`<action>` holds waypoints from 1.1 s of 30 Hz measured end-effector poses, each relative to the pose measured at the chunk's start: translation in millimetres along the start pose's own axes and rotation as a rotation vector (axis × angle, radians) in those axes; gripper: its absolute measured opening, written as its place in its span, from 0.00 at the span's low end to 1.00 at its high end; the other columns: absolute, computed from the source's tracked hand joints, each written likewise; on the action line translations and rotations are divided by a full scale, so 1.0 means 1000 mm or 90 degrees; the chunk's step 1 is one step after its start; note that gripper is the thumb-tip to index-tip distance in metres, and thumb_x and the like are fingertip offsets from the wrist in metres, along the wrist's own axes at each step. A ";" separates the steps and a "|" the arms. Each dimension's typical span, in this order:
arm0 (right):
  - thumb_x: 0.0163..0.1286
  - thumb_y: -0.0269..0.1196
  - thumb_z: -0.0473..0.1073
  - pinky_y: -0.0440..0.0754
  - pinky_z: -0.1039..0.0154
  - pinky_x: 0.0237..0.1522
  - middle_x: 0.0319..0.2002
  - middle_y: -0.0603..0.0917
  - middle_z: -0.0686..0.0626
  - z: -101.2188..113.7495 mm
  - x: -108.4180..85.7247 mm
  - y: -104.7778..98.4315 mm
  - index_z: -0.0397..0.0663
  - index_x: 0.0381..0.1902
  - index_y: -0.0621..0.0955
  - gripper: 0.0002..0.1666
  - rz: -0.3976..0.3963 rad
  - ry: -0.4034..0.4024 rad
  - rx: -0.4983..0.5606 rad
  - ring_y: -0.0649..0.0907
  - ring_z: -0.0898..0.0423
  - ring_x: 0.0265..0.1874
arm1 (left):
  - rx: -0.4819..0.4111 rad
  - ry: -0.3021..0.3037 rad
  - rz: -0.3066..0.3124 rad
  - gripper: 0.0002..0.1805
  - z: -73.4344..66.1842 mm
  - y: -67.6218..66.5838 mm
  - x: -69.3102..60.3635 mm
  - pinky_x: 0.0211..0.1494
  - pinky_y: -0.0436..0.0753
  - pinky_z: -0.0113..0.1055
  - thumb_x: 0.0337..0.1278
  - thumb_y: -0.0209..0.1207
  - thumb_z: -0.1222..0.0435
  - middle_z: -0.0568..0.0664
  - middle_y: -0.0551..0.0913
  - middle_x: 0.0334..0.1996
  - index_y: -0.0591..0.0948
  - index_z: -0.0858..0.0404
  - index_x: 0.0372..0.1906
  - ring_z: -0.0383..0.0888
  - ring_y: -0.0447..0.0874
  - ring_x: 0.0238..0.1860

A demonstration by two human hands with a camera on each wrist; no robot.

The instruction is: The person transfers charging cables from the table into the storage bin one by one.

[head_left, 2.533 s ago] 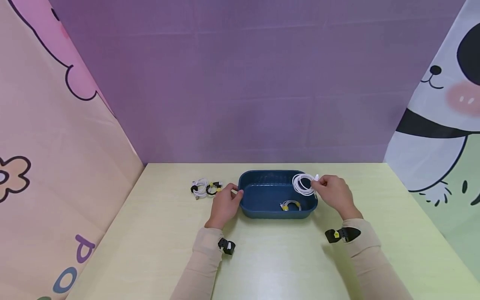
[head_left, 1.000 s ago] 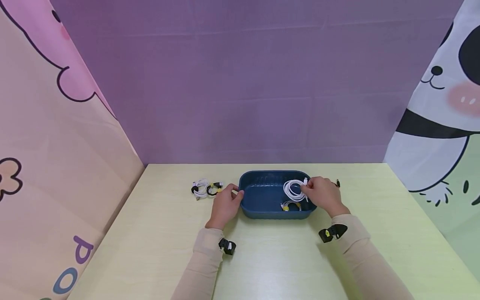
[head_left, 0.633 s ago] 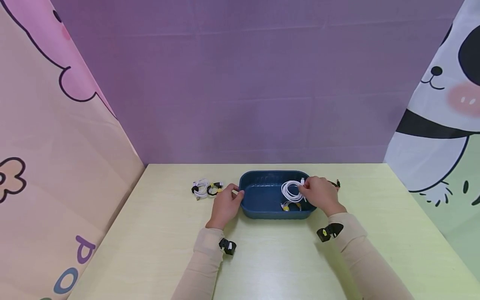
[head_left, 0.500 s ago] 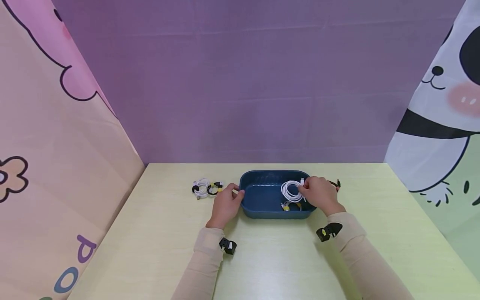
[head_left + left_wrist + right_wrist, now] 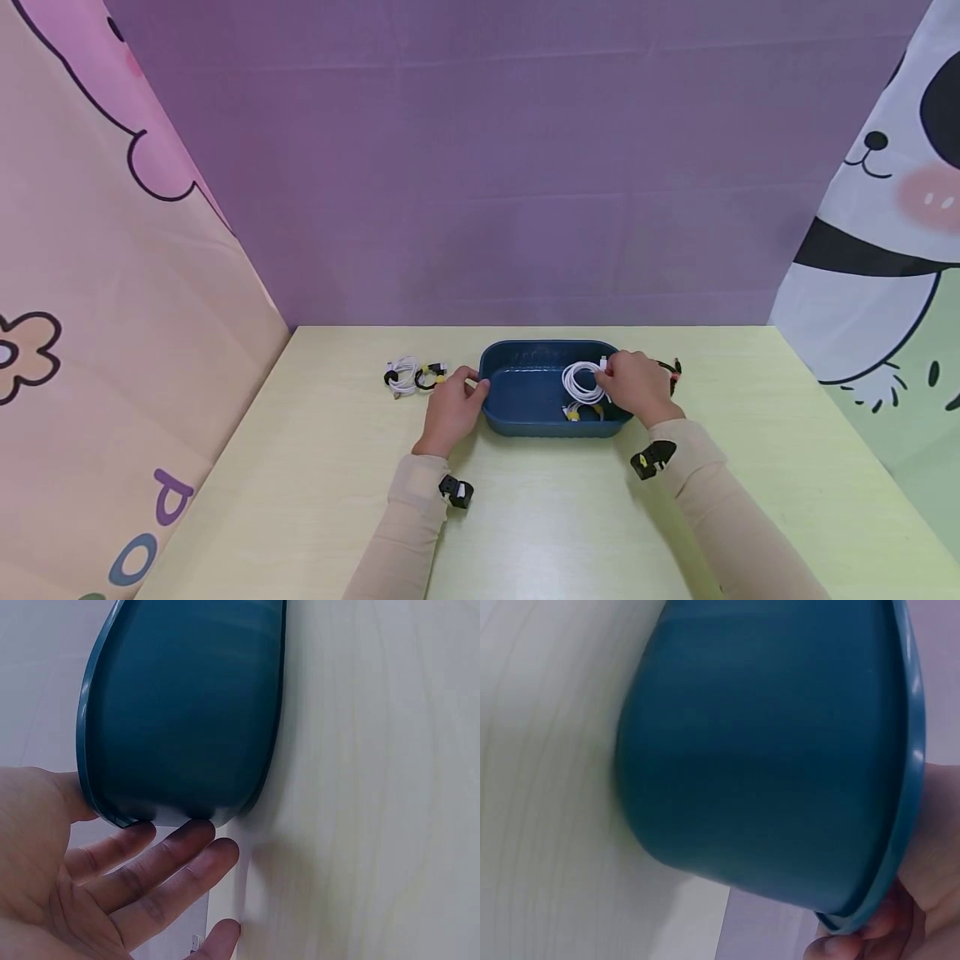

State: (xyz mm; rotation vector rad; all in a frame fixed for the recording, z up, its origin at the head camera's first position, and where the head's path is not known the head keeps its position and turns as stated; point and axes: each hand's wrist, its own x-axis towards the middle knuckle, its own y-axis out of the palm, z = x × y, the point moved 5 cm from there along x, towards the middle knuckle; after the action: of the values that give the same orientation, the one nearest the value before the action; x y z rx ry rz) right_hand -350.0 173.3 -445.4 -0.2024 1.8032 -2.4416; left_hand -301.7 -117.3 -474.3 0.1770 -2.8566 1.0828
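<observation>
From above and behind the left fingers and right fingers, the head view faces forward and down, farthest away. Each wrist view, turned sideways, looks forward from close behind its own fingers; all three share the blue bin.

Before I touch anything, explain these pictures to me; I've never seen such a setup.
There is no machine here, just a person's two bare hands. The wide picture comes from a camera worn on the head, looking forward and down. The two close-ups come from small cameras, one on each wrist; both mostly show the outside of the blue bin.

The bin sits on a pale table. The left hand holds its left end; the right hand pinches a white coiled cable over its right half. A smaller coil with yellow bits lies inside. To the left lie a white bundle and a black cable; to the right, a partly hidden dark cable.
</observation>
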 end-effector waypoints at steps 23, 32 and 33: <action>0.72 0.63 0.52 0.68 0.57 0.17 0.19 0.78 0.46 0.014 0.000 0.007 0.49 0.16 0.75 0.25 -0.034 0.042 -0.112 0.79 0.47 0.18 | 0.003 -0.012 0.007 0.15 0.003 -0.001 -0.001 0.31 0.75 0.34 0.73 0.58 0.56 0.51 0.85 0.30 0.82 0.61 0.53 0.43 0.78 0.28; 0.71 0.62 0.51 0.73 0.54 0.17 0.21 0.81 0.44 0.017 -0.001 0.007 0.48 0.16 0.77 0.24 -0.037 0.063 -0.117 0.82 0.45 0.20 | 0.001 -0.016 0.009 0.15 -0.001 -0.003 -0.003 0.32 0.74 0.34 0.74 0.58 0.56 0.51 0.85 0.30 0.81 0.62 0.53 0.44 0.78 0.28; 0.71 0.62 0.51 0.73 0.54 0.17 0.21 0.81 0.44 0.018 -0.001 0.007 0.48 0.16 0.77 0.24 -0.036 0.067 -0.119 0.82 0.45 0.20 | 0.001 -0.016 0.010 0.15 -0.001 -0.003 -0.004 0.32 0.74 0.34 0.74 0.58 0.56 0.51 0.85 0.30 0.81 0.62 0.53 0.44 0.78 0.28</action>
State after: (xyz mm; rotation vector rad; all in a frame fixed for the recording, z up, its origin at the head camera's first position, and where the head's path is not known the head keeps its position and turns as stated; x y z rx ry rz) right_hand -345.6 154.5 -447.3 -0.1418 2.0991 -2.3609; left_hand -297.6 -118.7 -471.4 0.1700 -2.8852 1.0926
